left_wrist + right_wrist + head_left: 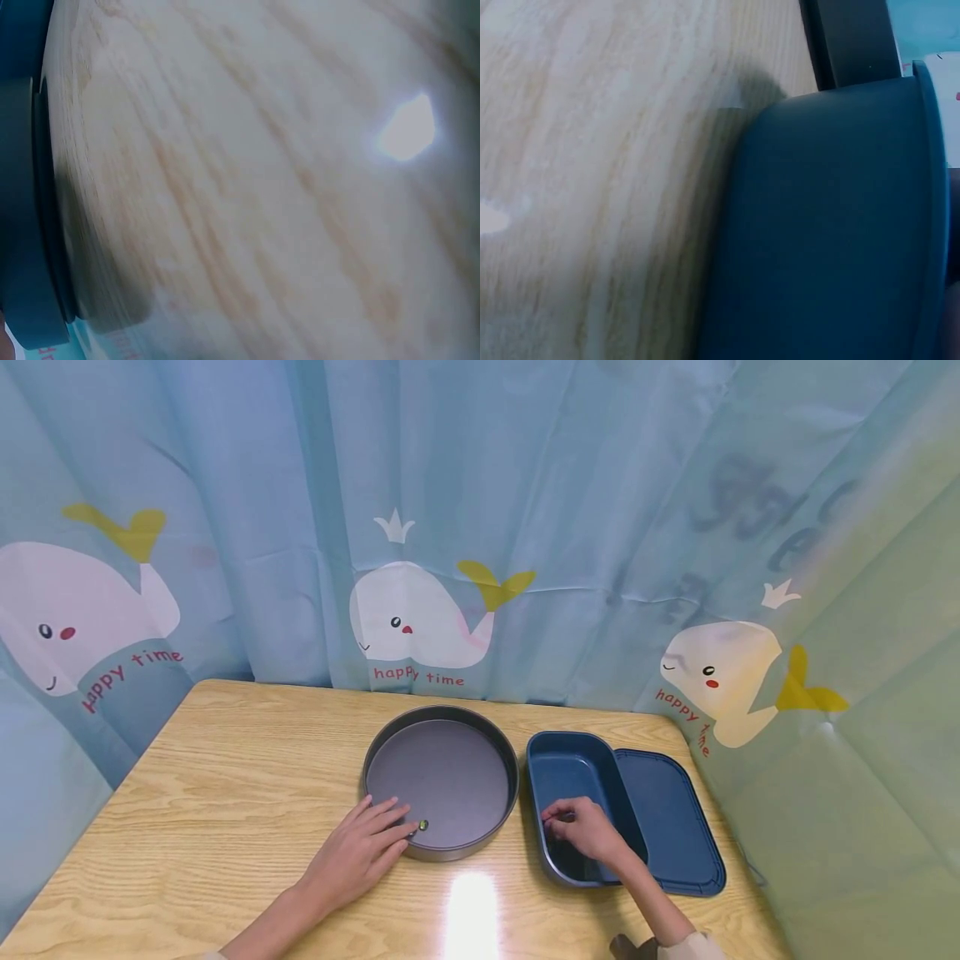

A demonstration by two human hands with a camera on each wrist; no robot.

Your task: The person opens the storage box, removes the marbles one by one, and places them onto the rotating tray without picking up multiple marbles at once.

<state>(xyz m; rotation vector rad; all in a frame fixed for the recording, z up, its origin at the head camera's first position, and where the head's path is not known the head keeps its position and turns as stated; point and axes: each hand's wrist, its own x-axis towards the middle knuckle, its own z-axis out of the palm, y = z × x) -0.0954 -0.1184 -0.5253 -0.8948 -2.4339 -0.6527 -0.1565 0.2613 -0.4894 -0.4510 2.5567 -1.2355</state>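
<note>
My left hand (360, 852) lies over the near-left rim of a round dark grey pan (442, 777), its fingers fairly straight. A small greenish glass marble (423, 825) sits in the pan just beyond the fingertips. Something small and shiny shows at the index fingertip, too small to identify. My right hand (588, 831) reaches into a deep blue rectangular container (577, 756) with bent fingers near its left wall. Whether those fingers hold anything is hidden. The wrist views show mainly the outer walls of the pan (26, 225) and container (825, 217).
A blue lid (667, 818) lies flat against the container's right side. The wood-grain table (225, 777) has a bright light reflection in front of the pan. A blue curtain (262, 527) with printed whales hangs behind and along the sides. Something dark brown (626, 947) shows beside the right sleeve.
</note>
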